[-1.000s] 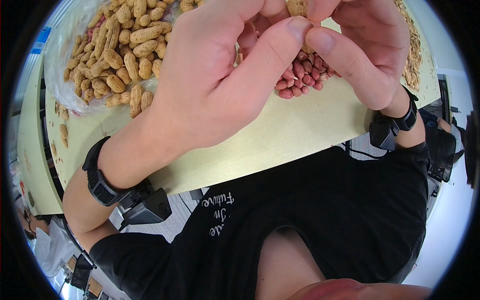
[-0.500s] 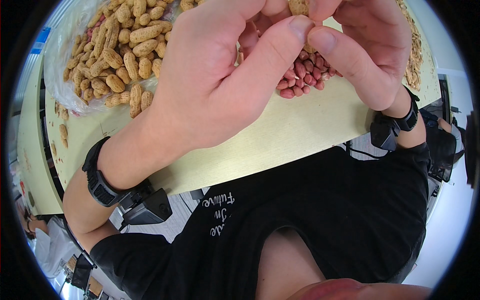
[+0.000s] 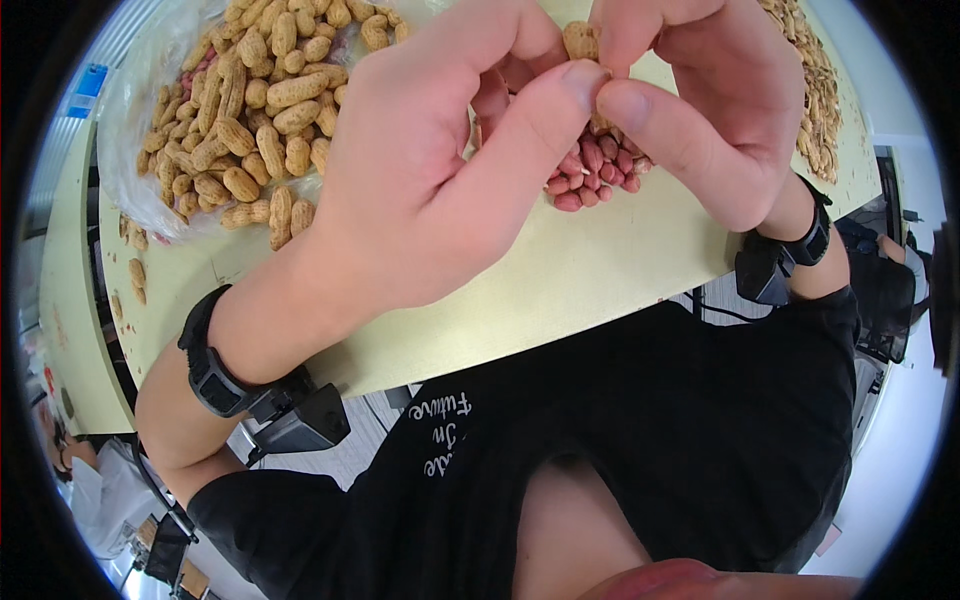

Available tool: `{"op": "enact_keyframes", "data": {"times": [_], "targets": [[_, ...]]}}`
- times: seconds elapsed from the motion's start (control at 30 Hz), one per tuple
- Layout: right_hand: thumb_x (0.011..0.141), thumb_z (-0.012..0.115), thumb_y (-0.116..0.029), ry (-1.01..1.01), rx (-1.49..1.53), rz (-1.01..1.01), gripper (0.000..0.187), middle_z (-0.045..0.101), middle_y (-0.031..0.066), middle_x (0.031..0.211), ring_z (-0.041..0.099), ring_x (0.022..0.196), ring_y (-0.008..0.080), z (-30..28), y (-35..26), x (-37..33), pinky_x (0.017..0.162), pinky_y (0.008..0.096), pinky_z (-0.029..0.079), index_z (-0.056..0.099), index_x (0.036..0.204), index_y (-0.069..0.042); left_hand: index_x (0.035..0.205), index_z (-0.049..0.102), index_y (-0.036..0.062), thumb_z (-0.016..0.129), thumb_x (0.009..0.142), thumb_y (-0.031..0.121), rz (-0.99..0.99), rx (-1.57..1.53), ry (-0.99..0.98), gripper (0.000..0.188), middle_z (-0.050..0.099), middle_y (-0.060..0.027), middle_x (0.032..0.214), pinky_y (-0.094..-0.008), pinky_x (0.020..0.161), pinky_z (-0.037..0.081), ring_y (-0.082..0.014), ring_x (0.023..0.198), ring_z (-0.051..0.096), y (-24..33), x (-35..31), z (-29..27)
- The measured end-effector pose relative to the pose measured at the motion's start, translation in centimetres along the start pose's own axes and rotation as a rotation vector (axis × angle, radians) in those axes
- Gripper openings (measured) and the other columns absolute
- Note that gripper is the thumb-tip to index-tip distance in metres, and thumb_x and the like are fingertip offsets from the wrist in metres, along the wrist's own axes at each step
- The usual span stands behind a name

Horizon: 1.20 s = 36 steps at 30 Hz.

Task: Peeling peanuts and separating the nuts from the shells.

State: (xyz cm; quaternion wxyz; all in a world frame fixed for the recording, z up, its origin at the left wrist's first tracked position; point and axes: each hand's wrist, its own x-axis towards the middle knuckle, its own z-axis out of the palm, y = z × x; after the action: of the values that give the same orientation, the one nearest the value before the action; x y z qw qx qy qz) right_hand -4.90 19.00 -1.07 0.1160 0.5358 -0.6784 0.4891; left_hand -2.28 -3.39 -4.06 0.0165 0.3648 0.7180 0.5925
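An unshelled peanut is pinched between the fingertips of both hands, above the table. My left hand is closed on it from the left, thumb and forefinger at the shell. From the right, my right hand grips the same peanut, its thumb tip touching the left thumb's. Whether the shell is cracked cannot be made out. Below the thumbs lies a pile of shelled reddish peanut kernels, partly hidden by my hands.
A clear plastic bag heaped with unshelled peanuts lies at the left. Peanut shells are piled at the far right of the pale table. Stray peanuts dot its left edge. Black wrist devices sit on both forearms.
Both hands have shifted slightly left in the picture, still pinching the peanut. More of that peanut shows between the fingertips. The bag and table appear a little lower and further right at left.
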Motion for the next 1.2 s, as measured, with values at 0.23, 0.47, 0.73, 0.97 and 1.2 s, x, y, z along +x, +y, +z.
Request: {"op": "enact_keyframes", "data": {"times": [0.23, 0.47, 0.73, 0.97, 1.2], "targets": [[0.090, 0.068, 0.002, 0.026, 0.180, 0.032, 0.013, 0.062, 0.0080, 0.087, 0.062, 0.067, 0.0097, 0.8, 0.9, -0.6, 0.056, 0.0216, 0.045, 0.058, 0.098, 0.001, 0.105, 0.053, 0.0024, 0.043, 0.108, 0.013, -0.044, -0.149, 0.039, 0.016, 0.062, -0.0008, 0.085, -0.0177, 0.070, 0.047, -0.0007, 0.075, 0.055, 0.1, -0.3, 0.9], [0.091, 0.067, 0.003, -0.003, 0.187, -0.030, 0.011, 0.063, 0.0093, 0.087, 0.062, 0.065, 0.0094, 0.5, 1.2, -0.2, 0.053, 0.0214, 0.045, 0.059, 0.098, 0.002, 0.106, 0.053, 0.0019, 0.042, 0.108, 0.013, 0.068, -0.238, -0.028, 0.016, 0.063, -0.0014, 0.087, -0.0181, 0.070, 0.047, -0.0013, 0.076, 0.056, -0.3, 0.0, 0.1], [0.088, 0.070, 0.003, 0.027, 0.154, -0.047, 0.013, 0.064, 0.0099, 0.087, 0.061, 0.064, 0.0104, 0.3, 1.1, -0.3, 0.053, 0.0221, 0.044, 0.060, 0.097, 0.002, 0.105, 0.052, 0.0017, 0.042, 0.108, 0.013, -0.009, -0.071, -0.036, 0.015, 0.063, -0.0016, 0.088, -0.0183, 0.070, 0.047, -0.0016, 0.077, 0.056, 0.5, -0.1, 0.1], [0.088, 0.071, 0.002, -0.021, 0.091, -0.044, 0.014, 0.064, 0.0092, 0.088, 0.059, 0.067, 0.0112, 0.2, 0.9, -0.1, 0.057, 0.0226, 0.043, 0.060, 0.097, 0.001, 0.105, 0.052, 0.0008, 0.043, 0.108, 0.012, 0.023, -0.007, -0.056, 0.015, 0.062, -0.0013, 0.086, -0.0176, 0.069, 0.046, -0.0016, 0.076, 0.055, 0.3, 0.0, -0.2], [0.088, 0.069, -0.001, 0.002, 0.055, -0.040, 0.018, 0.061, 0.0055, 0.089, 0.058, 0.075, 0.0115, 0.3, 1.0, -0.4, 0.069, 0.0238, 0.044, 0.056, 0.100, -0.002, 0.093, 0.053, 0.0018, 0.057, 0.103, 0.010, 0.101, 0.013, 0.055, 0.013, 0.055, 0.0010, 0.073, -0.0184, 0.056, 0.035, -0.0021, 0.063, 0.046, -0.7, 0.2, 0.5]]}}
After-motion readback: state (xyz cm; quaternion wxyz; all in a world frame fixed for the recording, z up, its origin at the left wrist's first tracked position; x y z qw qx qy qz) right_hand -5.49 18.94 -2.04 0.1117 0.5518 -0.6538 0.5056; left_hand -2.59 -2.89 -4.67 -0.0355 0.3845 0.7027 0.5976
